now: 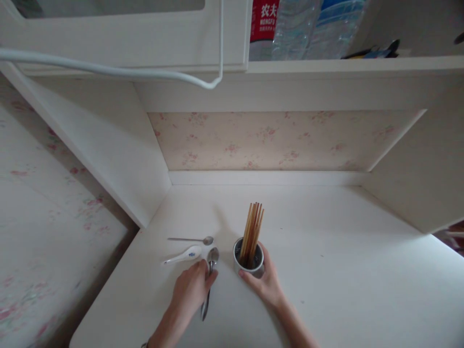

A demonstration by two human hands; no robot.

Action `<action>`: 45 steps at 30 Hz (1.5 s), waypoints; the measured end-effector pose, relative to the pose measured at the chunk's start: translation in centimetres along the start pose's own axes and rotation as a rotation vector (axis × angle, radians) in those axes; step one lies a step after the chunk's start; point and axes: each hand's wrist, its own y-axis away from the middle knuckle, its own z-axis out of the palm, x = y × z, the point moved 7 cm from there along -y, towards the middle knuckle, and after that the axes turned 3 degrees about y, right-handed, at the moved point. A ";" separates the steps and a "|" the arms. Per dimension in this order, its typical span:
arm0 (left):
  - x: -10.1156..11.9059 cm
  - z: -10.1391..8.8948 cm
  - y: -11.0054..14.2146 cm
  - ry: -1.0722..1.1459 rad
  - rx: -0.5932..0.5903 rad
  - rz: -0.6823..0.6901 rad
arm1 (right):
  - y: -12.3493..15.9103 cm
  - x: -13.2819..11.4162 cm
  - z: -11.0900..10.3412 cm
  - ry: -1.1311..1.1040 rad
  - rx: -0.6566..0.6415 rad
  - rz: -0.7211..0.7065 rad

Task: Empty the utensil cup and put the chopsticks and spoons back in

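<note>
My left hand (191, 290) is closed around the middle of a large metal spoon (212, 256) that lies on the white desk (326, 270), bowl pointing away from me. My right hand (266, 285) wraps the near side of a metal cup (258, 267) that stands upright and holds several wooden chopsticks (253, 232). Left of the big spoon lie a white ceramic spoon with a blue pattern (183, 255) and, further back, a small metal spoon (195, 239).
The desk sits in a white alcove with floral wallpaper (268, 140) at the back and side panels left and right. A shelf above carries water bottles (308, 26). A white cable (119, 71) hangs across the upper left.
</note>
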 end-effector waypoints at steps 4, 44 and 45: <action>0.8 0.8 -0.5 -0.036 -0.037 0.031 | 0.1 0.1 -0.2 -0.006 0.004 -0.008; 9.9 0.1 -2.1 1.431 -0.256 0.449 | 0.2 -3.7 -0.8 -0.018 -0.048 -0.103; 9.8 0.3 -2.3 1.438 -0.253 0.444 | 0.3 -4.0 -1.1 0.038 -0.069 -0.105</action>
